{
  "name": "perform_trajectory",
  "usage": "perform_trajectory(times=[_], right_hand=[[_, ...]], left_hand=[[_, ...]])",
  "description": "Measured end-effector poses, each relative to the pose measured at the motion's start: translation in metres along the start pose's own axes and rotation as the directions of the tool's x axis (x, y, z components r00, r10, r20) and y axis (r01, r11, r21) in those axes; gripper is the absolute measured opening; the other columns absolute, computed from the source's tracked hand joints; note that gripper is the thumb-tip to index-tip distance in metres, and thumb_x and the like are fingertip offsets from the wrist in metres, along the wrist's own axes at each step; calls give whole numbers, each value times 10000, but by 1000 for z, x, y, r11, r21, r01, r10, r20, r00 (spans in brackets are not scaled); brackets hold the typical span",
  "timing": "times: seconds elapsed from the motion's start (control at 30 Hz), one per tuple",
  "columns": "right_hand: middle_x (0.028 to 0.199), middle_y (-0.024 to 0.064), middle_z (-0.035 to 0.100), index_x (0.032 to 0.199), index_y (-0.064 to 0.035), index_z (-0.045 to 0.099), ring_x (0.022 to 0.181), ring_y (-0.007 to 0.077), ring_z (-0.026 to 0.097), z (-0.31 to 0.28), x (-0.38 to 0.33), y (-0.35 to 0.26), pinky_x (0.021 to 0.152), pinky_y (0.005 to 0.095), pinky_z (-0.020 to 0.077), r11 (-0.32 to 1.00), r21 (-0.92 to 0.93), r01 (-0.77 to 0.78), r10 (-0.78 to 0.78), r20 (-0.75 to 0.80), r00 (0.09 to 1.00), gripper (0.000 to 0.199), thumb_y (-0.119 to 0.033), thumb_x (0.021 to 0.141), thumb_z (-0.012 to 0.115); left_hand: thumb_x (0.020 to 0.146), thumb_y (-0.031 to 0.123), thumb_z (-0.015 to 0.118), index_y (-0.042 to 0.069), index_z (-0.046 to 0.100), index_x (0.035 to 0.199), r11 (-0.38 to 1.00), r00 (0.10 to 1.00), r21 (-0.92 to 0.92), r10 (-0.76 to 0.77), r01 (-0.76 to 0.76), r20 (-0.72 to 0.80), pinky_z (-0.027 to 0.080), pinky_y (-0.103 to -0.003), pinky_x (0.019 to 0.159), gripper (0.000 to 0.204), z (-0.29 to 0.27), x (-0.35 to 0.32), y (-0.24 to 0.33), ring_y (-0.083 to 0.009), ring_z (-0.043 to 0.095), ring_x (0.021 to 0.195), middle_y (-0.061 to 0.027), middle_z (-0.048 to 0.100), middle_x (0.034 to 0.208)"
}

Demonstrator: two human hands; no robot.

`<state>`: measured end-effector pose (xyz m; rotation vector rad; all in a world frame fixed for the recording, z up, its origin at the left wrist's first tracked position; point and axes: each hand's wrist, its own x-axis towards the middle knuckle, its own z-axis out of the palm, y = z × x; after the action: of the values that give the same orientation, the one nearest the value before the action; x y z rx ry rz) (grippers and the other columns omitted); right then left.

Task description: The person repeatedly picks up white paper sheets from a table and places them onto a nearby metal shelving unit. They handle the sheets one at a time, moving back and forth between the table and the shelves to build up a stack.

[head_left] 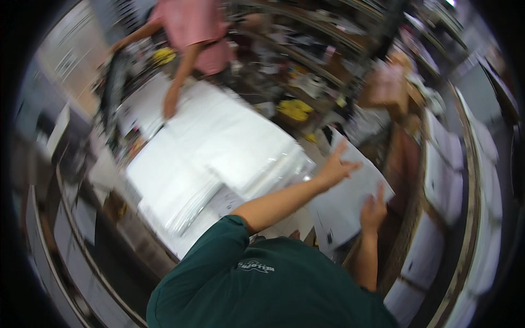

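Green shirt (279,292), pale lettering (256,267); left grip (333,170), right grip (373,215) spread at printed white sheet (340,206).

My shirt (306,287) is dark green with a pale print on the chest. The sheet (339,205) on my right is white with a small dark mark; the stacks (235,136) on my left are white too. Far off, I see a pink top (186,22) and yellow bundles (295,110).

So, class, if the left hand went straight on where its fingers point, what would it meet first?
Probably the white sheet, which shows just ahead of the left hand; depth is unclear, so it might pass above.
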<state>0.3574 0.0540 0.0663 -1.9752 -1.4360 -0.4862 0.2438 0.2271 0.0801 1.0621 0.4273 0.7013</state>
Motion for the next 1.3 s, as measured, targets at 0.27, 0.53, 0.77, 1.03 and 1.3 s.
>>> perform_trajectory(times=[0.27, 0.53, 0.77, 1.03, 1.3], right_hand=[[1308, 275, 438, 1399, -27, 294, 1199, 384, 453, -19, 1, 22, 980, 392, 371, 967, 123, -224, 225, 3, 974, 709, 72, 710, 432], [1329, 277, 412, 1415, -32, 254, 1224, 391, 423, -4, 5, 20, 1003, 394, 340, 984, 115, -139, 133, 60, 989, 781, 91, 655, 385], [1378, 250, 365, 1407, -27, 274, 1274, 368, 369, -14, 1, 2, 1041, 385, 290, 965, 157, -212, 207, 50, 977, 770, 73, 652, 386], [1402, 247, 328, 1412, -22, 251, 1308, 356, 321, -46, -48, -3, 1072, 378, 248, 962, 68, -264, 261, 55, 964, 779, 85, 654, 388], [1375, 246, 374, 1376, 44, 290, 1289, 338, 359, -77, -97, 10, 1069, 353, 268, 920, 115, -376, 370, 65, 927, 715, 60, 670, 405]], left_hand=[[809, 208, 678, 83, 516, 1240, 920, 990, 387, 105, -60, -97, 479, -316, 836, 477, -114, -146, 23, -184, 561, 1020, -99, 587, 1145], [759, 229, 707, 80, 595, 1118, 732, 753, 666, 354, 146, -555, 477, -295, 756, 404, -214, -238, 35, -167, 601, 889, -71, 646, 959], [757, 226, 704, 74, 601, 1097, 737, 763, 669, 374, 100, -527, 477, -296, 743, 386, -204, -247, 20, -180, 607, 874, -77, 648, 956], [763, 235, 711, 106, 599, 1123, 746, 958, 661, 241, -80, -156, 471, -323, 777, 398, -148, -260, -23, -185, 615, 892, -78, 643, 980], [749, 177, 708, 72, 601, 1098, 676, 971, 717, 240, -171, 5, 479, -322, 751, 380, -133, -261, -27, -193, 616, 880, -83, 643, 978]])
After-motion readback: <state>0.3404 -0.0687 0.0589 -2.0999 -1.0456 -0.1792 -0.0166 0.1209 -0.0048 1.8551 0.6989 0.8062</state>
